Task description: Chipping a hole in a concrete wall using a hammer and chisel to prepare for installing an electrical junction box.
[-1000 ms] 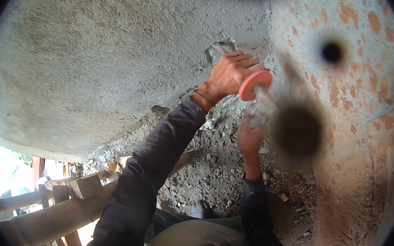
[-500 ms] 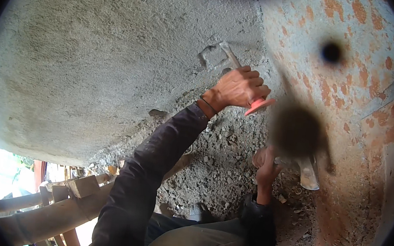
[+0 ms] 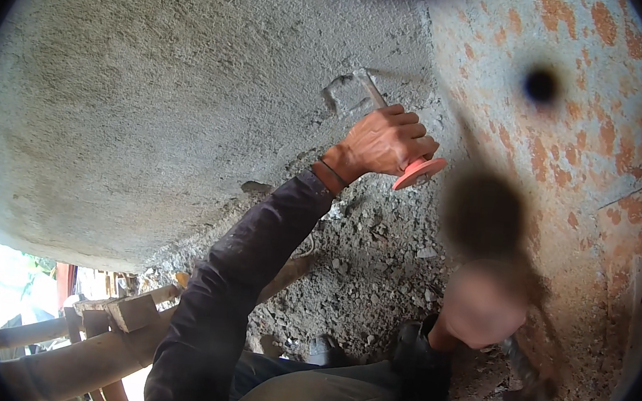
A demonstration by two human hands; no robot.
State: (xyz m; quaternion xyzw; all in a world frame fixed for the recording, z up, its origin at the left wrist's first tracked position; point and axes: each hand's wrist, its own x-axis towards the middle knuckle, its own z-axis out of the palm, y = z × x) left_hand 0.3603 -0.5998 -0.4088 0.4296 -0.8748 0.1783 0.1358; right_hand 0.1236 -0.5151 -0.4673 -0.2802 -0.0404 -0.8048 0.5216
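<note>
Chiselling seems underway: left hand (image 3: 388, 141) clamped round the chisel (image 3: 372, 88) at the wall (image 3: 190, 111), blurred right hand (image 3: 485, 305) gripping a hammer (image 3: 529, 398); next calls for a square strike

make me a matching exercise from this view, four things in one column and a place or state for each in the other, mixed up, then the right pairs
Column one
1. chisel
2. hammer
3. thick round pole
4. rubble

Column two
A. at the lower left of the picture
B. held in the left hand
C. lying in loose pieces beside the rough grey wall
D. held in the right hand, which is blurred

Right pairs: 1-B, 2-D, 3-A, 4-C
</note>
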